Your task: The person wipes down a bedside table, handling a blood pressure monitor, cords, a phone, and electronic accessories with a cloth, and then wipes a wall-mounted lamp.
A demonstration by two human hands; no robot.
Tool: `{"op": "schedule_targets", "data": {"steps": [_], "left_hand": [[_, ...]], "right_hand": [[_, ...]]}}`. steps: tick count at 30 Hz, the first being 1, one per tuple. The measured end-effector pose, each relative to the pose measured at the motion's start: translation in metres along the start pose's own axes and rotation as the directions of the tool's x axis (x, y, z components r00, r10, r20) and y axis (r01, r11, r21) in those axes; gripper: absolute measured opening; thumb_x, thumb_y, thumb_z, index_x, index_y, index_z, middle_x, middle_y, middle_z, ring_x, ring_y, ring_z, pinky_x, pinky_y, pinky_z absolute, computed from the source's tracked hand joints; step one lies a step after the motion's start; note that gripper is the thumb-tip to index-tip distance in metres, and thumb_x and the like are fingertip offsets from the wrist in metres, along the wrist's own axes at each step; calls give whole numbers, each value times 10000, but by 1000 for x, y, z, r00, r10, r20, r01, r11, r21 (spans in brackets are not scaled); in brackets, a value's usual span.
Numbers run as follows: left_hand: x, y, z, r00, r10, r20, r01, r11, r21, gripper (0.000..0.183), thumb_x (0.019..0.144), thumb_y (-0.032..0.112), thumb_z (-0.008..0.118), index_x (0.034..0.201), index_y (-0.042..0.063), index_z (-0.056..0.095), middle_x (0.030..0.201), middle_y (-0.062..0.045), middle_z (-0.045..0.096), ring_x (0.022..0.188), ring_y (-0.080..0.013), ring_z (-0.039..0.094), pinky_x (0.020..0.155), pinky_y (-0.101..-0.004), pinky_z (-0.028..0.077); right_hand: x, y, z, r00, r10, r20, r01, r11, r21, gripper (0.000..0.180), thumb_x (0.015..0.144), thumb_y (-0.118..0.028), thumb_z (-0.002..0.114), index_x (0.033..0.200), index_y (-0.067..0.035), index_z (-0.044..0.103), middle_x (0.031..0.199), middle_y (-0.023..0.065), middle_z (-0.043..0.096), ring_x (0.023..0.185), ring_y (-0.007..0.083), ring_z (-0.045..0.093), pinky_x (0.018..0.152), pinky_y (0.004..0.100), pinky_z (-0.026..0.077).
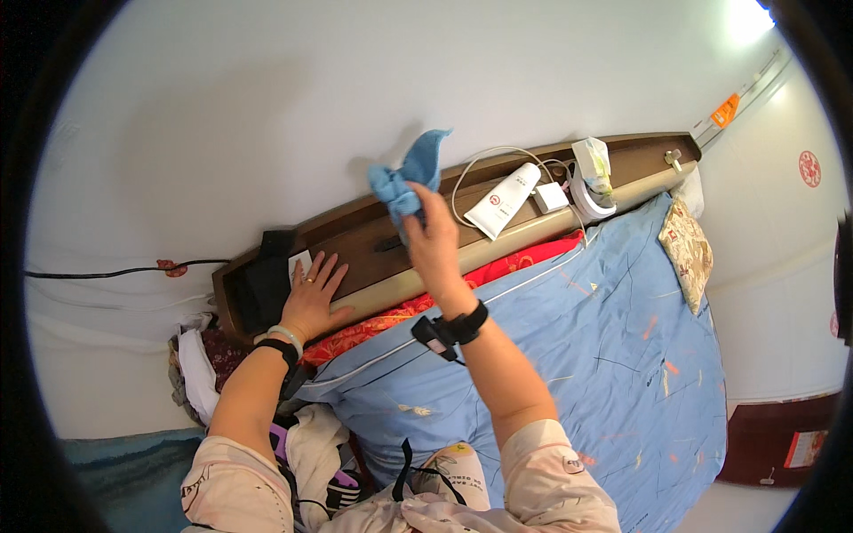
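Note:
My right hand (433, 236) grips a bunched blue cloth (400, 186) above the brown headboard shelf (356, 263), and one corner of the cloth flares upward. My left hand (313, 300) lies with fingers spread on the shelf's left part, its fingertips by a white paper or card (299, 266). Just left of that hand is a black item (256, 286) in the shelf's end. Right of the cloth, a white squeeze tube (504, 201) lies on the shelf beside a white power adapter (551, 198) with a looped cable.
Farther right stand a tissue pack (593, 163) and a white round container (593, 200). The bed with its blue cover (566, 346) runs along the shelf, red fabric (513, 258) tucked between. A patterned cushion (686, 250) lies at right. A black cable (126, 272) crosses the wall.

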State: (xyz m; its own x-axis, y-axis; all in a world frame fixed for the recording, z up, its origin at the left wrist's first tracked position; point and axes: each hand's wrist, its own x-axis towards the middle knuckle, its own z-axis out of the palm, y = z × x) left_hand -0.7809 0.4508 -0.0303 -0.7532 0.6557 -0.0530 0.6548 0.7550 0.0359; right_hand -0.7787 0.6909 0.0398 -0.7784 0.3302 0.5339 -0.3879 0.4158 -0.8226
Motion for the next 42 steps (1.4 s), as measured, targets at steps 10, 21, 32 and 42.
{"op": "schedule_targets", "data": {"steps": [10,21,32,42], "left_hand": [[-4,-2,7,995,28,-95,-30,999,-22,750,792,500,587,1394,122,350,1477,-106,265,1385,-302,173,1108,-565,119],[-8,-7,7,996,24,-82,-25,1000,-7,775,780,498,599,1406,131,327,1475,-112,265,1383,-310,174,1108,-569,113],[-11,-8,5,996,14,-87,-17,999,-28,753,798,510,577,1402,128,343,1475,-116,274,1388,-299,183,1111,-555,116],[-8,-5,17,981,137,-138,-138,990,5,682,849,457,538,1374,54,374,1453,-115,317,1368,-281,241,1130,-481,148]], "right_hand": [[-2,40,-58,989,80,-122,-118,931,-346,332,810,-47,542,1140,-9,538,1099,202,579,1030,369,551,896,407,428],[46,142,-89,736,543,-404,-676,554,-486,910,563,-214,840,1302,42,373,1170,300,511,1082,419,520,921,421,437],[28,118,-111,856,464,-230,-471,882,24,562,638,-83,729,1130,77,509,1000,158,611,908,240,593,838,330,461],[23,4,-23,984,79,162,-19,939,-344,556,639,9,674,1164,-102,531,1053,156,608,1004,295,589,853,349,463]]}}
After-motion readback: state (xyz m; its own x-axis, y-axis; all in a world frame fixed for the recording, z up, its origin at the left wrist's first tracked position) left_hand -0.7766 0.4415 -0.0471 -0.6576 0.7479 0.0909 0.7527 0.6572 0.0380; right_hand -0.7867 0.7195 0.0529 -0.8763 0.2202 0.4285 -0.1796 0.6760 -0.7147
